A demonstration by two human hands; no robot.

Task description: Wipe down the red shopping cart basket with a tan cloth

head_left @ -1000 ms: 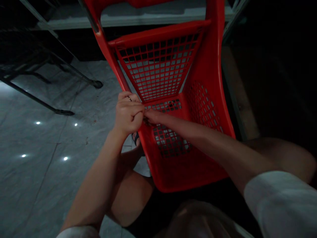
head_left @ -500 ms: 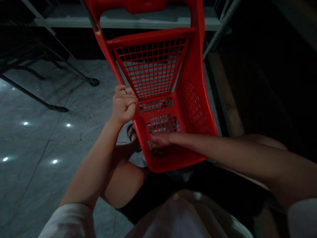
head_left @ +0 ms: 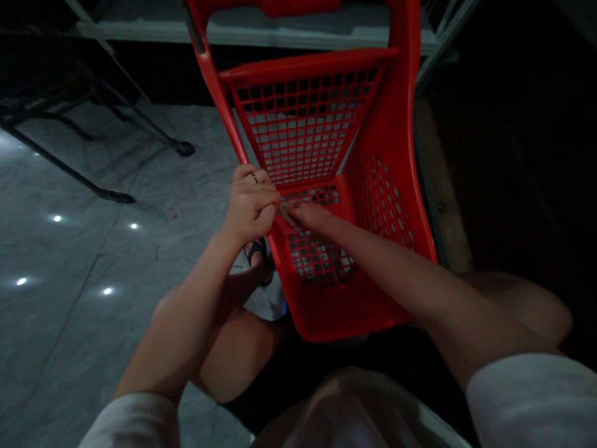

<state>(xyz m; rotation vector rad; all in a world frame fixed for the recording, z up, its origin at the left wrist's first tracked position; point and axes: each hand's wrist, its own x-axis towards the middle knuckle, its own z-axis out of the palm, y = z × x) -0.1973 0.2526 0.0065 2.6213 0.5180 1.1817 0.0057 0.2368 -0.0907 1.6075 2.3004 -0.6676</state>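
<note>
A red plastic shopping basket point(head_left: 321, 323) with lattice walls and floor stands tilted in front of me, between my legs. My left hand point(head_left: 254, 202) is closed around its left rim. Inside the basket, my right hand point(head_left: 310, 214) is down by the left wall, just right of my left hand. Its fingers press a small, crumpled, brownish cloth point(head_left: 290, 210) against the inside of the basket. Dim light and the fingers hide most of that cloth.
Behind the basket is a pale metal shelf point(head_left: 298, 34). Thin dark legs of a wheeled rack point(head_left: 140, 118) stand on the grey tiled floor point(head_left: 69, 323) at the left. A wooden edge point(head_left: 450, 205) runs along the dark right side. My sandalled foot point(head_left: 256, 252) is beside the basket.
My right hand has moved with the cloth from the near end of the basket to farther along its left side. My left hand keeps its hold on the rim. The view has shifted slightly.
</note>
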